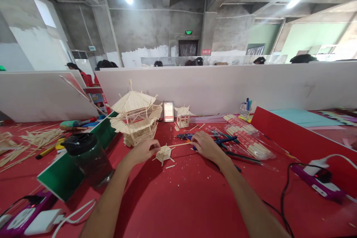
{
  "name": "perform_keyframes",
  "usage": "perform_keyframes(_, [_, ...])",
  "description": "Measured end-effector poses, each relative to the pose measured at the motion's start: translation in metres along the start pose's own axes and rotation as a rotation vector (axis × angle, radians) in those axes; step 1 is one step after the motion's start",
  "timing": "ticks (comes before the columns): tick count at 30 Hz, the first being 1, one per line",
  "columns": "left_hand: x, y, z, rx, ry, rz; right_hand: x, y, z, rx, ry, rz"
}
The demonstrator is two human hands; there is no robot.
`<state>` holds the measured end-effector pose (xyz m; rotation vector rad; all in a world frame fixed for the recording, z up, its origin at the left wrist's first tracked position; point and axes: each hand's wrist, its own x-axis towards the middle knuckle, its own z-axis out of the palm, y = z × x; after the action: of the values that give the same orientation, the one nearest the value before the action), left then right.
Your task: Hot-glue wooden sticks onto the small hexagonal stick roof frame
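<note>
On the red table (181,197) my left hand (145,150) pinches the edge of a small hexagonal piece built of wooden sticks (164,153). My right hand (205,145) is closed around one end of a thin wooden stick (180,144), whose other end points at that piece. Just behind my left hand stands a large two-tiered stick pavilion (136,117). A much smaller stick pavilion (183,116) sits farther back near the white partition.
A dark bottle (87,158) stands against a green divider board (69,171) on the left. Bags of sticks (247,137), blue-handled tools (223,142) and a pen cup (245,111) lie right of my right hand. A purple power strip (318,184) with cables sits far right. Loose sticks (33,139) cover the left desk.
</note>
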<state>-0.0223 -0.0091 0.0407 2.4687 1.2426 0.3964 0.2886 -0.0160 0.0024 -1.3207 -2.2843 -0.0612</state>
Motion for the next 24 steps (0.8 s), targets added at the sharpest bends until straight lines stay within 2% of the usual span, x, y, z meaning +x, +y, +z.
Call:
perform_keyframes(5, [0.0,0.004,0.002,-0.015,-0.027,0.052,0.001,-0.021,0.003,0.031,-0.046,-0.066])
perform_keyframes(10, [0.003,0.004,0.014,-0.096,-0.139,0.079,0.002,-0.057,0.027,0.2,-0.108,-0.224])
perform_keyframes(12, [0.003,-0.001,0.019,-0.103,-0.153,0.067,0.002,-0.065,0.037,0.237,-0.116,-0.223])
perform_keyframes(17, [0.002,-0.018,0.027,-0.005,0.015,0.035,0.004,-0.065,0.05,0.258,-0.122,-0.168])
perform_keyframes(24, [0.007,-0.025,0.039,0.019,-0.038,-0.032,0.004,-0.066,0.055,0.257,-0.149,-0.198])
